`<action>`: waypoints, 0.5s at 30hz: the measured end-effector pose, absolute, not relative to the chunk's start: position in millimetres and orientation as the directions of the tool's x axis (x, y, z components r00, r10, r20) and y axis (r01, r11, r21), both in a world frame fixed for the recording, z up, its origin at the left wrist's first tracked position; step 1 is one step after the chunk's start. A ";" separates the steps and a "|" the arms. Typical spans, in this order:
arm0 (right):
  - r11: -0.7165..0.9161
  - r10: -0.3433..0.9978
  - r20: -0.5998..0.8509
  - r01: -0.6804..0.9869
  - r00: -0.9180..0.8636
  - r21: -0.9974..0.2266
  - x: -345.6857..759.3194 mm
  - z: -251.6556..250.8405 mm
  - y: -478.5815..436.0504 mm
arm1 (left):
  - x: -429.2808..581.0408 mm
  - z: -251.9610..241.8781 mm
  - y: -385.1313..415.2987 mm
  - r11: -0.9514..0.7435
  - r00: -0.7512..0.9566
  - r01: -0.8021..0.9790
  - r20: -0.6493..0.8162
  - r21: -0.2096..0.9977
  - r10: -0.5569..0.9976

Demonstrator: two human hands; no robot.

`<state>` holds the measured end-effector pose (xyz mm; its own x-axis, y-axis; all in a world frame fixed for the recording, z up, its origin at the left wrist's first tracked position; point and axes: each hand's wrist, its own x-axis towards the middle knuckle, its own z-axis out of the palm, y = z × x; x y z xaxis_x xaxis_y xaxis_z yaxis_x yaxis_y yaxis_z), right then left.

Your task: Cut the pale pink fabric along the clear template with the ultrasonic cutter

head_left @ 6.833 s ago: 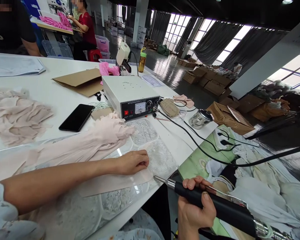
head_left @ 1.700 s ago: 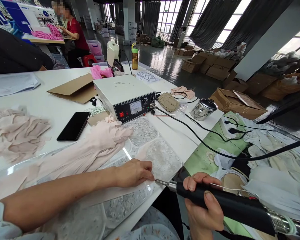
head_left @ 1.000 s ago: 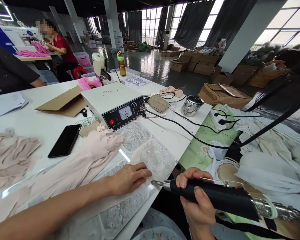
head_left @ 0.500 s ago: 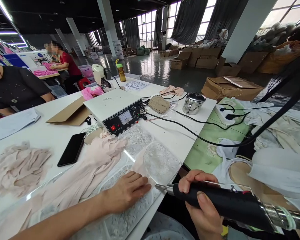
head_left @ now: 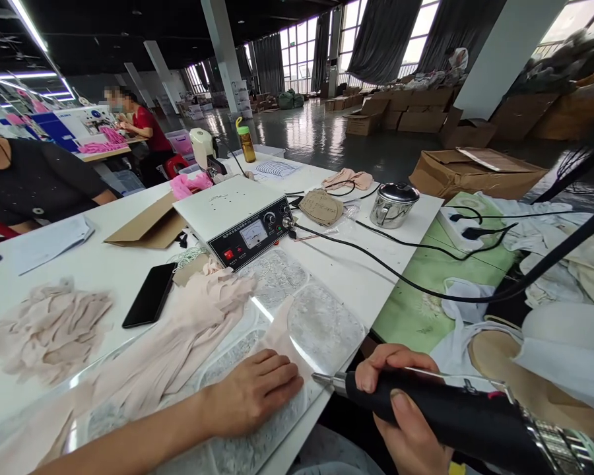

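Under the flat left grip (head_left: 255, 394) lies pale cloth (head_left: 279, 330); the right grip (head_left: 414, 425) clasps a black tool (head_left: 470, 419).

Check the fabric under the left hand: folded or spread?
Spread where visible: the pale fabric lies flat on the glossy sheet beyond the left hand. Cannot tell for the part it covers.

Black phone (head_left: 149, 296), lidded metal mug (head_left: 393, 210), green-capped bottle (head_left: 247, 146), cardboard box (head_left: 468, 177)
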<state>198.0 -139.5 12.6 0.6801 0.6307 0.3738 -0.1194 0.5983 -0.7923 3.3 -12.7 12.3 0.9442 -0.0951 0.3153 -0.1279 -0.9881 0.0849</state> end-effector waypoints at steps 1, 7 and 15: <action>0.591 0.630 0.371 -0.111 0.682 -0.799 198.5 12.8 -139.9 | 3.6 13.4 -12.9 -0.986 0.943 -0.141 0.315 0.090 -0.106; 0.546 0.663 0.345 -0.114 0.665 -0.830 198.9 19.3 -145.4 | 1.9 15.8 -15.1 -0.981 0.943 -0.131 0.322 0.142 -0.079; 0.554 0.690 0.389 -0.098 0.610 -0.827 198.0 12.7 -144.7 | -2.0 13.5 -17.2 -0.986 0.954 -0.139 0.279 0.089 -0.110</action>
